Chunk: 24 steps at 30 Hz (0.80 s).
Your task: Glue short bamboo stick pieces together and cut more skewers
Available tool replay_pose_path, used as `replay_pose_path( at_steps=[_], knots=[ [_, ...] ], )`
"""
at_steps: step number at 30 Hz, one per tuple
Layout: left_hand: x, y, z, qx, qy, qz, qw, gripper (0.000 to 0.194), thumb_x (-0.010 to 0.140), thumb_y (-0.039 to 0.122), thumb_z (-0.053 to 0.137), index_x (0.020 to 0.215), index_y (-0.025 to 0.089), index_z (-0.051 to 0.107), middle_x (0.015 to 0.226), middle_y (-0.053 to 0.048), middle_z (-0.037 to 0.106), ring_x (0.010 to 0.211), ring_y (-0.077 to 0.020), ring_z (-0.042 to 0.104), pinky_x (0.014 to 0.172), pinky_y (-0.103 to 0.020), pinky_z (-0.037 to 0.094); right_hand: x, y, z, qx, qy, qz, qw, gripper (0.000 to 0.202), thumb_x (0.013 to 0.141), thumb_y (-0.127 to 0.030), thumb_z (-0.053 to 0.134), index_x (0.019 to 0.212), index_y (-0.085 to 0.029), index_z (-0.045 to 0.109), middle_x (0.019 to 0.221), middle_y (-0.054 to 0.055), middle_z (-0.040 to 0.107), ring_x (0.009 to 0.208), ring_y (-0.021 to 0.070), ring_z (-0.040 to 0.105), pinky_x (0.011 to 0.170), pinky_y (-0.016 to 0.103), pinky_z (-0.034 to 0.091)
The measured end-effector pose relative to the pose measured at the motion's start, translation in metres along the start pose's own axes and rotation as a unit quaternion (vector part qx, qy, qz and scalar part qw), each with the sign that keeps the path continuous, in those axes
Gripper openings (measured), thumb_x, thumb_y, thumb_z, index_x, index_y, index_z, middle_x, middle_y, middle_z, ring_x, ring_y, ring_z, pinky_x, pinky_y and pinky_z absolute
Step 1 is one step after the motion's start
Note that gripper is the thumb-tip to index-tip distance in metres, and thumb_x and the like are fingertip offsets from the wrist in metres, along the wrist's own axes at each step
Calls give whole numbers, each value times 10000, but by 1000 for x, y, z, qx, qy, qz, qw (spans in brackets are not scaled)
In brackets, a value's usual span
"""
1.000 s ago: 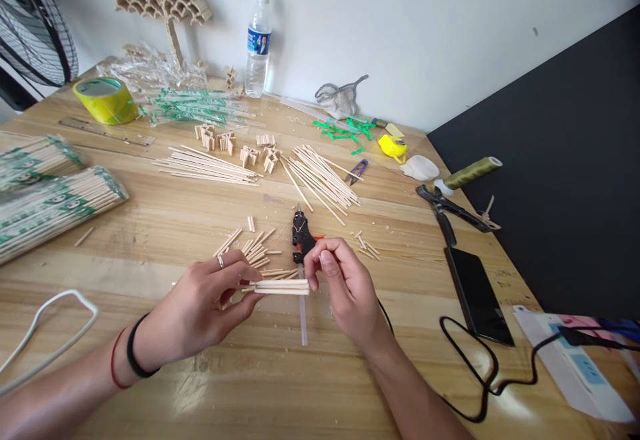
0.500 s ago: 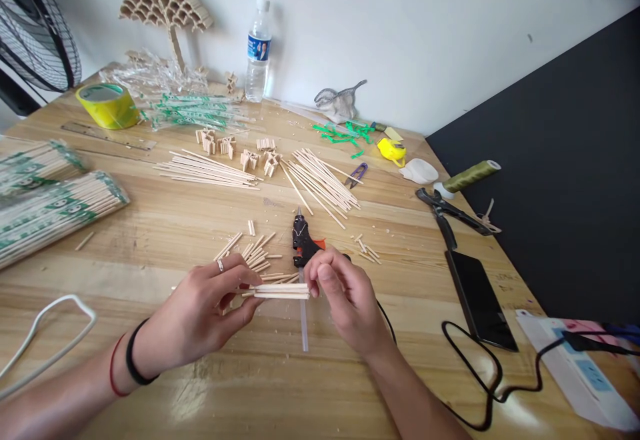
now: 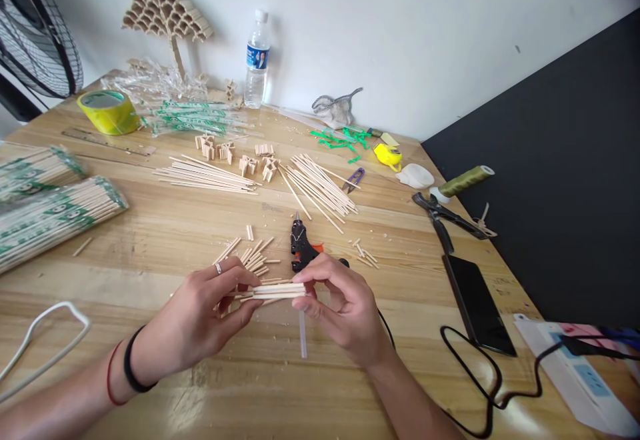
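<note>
1. Right up close, one end of a bundle of cut wooden sticks (image 3: 279,291) is held by the left hand (image 3: 200,307), narrowed between thumb and fingers; the other end is pinched by the right hand (image 3: 345,307), thumb and forefinger drawn together.
2. Between the two hands, the bundle is held over the tabletop (image 3: 250,393). Its long axis is laid crosswise, almost level, from left fingertips to right; the left end is partly hidden by the fingers.
3. Light and stiff, it would be judged, and not slippery, though the thin sticks could be splayed or snapped if bent. A hold is best taken at both ends, with a gentle squeeze. Whether glue binds them cannot be told.
4. Just past the right fingertips, a glue gun (image 3: 299,247) is seen, its nozzle pointed away from the hands; its clear glue stick (image 3: 303,343) is pointed back.
5. Beyond the left fingers, short sticks (image 3: 257,257) are scattered; farther out, past both hands, long sticks (image 3: 323,187) are fanned.
</note>
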<state>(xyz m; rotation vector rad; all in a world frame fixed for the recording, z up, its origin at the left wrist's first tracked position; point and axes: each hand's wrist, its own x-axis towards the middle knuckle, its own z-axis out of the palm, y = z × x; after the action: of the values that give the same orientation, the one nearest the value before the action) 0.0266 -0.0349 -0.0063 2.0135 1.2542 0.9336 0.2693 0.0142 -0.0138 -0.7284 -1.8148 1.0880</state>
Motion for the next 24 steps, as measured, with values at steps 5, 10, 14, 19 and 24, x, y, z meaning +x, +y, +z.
replay_pose_path(
  at_steps=[5, 10, 14, 19, 24],
  knots=[
    [0, 2, -2, 2, -4, -10, 1000, 168, 1021, 217, 618, 1176, 195, 678, 868, 5, 661, 612, -91, 602, 546, -180, 487, 1, 0, 0, -9, 21, 14, 1000, 109, 926, -246, 813, 1028, -244, 773, 855, 9, 710, 720, 152, 617, 691, 292, 514],
    [2, 6, -6, 9, 6, 7, 1000, 175, 1050, 143, 527, 1056, 187, 696, 856, -7, 662, 697, -103, 617, 610, -185, 482, 1, -2, 1, -11, 26, 19, 999, 112, 913, -250, 827, 1017, -254, 783, 850, 8, 719, 713, 155, 625, 702, 299, 525],
    [3, 6, -5, 9, 14, -2, 1000, 168, 1039, 120, 545, 996, 184, 694, 837, -1, 658, 683, -96, 601, 610, -180, 466, -1, 0, 1, 6, 35, 33, 999, 181, 901, -231, 835, 1069, -268, 777, 847, -4, 693, 731, 145, 624, 693, 274, 530],
    [3, 4, -5, 18, 28, -5, 999, 158, 1028, 118, 565, 953, 179, 690, 828, -2, 664, 701, -98, 612, 631, -180, 469, -3, 2, 1, -3, 38, 53, 998, 157, 924, -222, 799, 1074, -261, 769, 848, -3, 704, 750, 144, 646, 712, 268, 542],
    [3, 4, -5, 11, 22, -9, 1000, 186, 1036, 122, 555, 932, 177, 699, 826, -7, 653, 682, -99, 605, 603, -184, 460, -2, -1, 1, -28, 40, 49, 998, 62, 934, -243, 781, 993, -227, 770, 883, 32, 766, 733, 157, 676, 690, 283, 563]
  ],
)
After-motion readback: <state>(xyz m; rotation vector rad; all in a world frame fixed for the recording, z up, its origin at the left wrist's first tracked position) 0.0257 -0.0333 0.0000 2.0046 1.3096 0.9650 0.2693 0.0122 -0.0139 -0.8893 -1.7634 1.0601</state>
